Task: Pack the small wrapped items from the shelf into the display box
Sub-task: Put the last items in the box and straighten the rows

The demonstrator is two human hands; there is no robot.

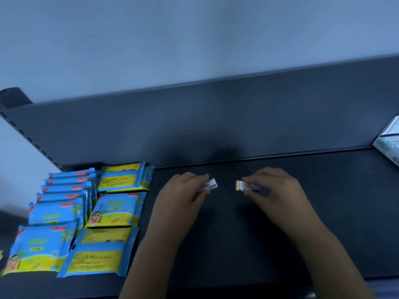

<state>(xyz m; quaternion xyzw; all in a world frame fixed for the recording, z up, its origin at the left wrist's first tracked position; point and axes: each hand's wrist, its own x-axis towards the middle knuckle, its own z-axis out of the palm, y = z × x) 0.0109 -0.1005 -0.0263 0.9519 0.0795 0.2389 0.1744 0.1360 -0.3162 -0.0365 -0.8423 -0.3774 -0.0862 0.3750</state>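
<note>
My left hand [183, 190] pinches a small white wrapped item [210, 185] between thumb and fingertips, just above the dark shelf [226, 234]. My right hand [278, 188] pinches another small wrapped item [245, 186], which has a tan end and a white body. The two items face each other a short gap apart near the middle of the shelf. No display box shows clearly in this view.
Several blue and yellow packets [71, 221] stand and lie in rows at the shelf's left end. A pale box or package [388, 143] pokes in at the right edge. The shelf's dark back panel [194, 121] rises behind my hands.
</note>
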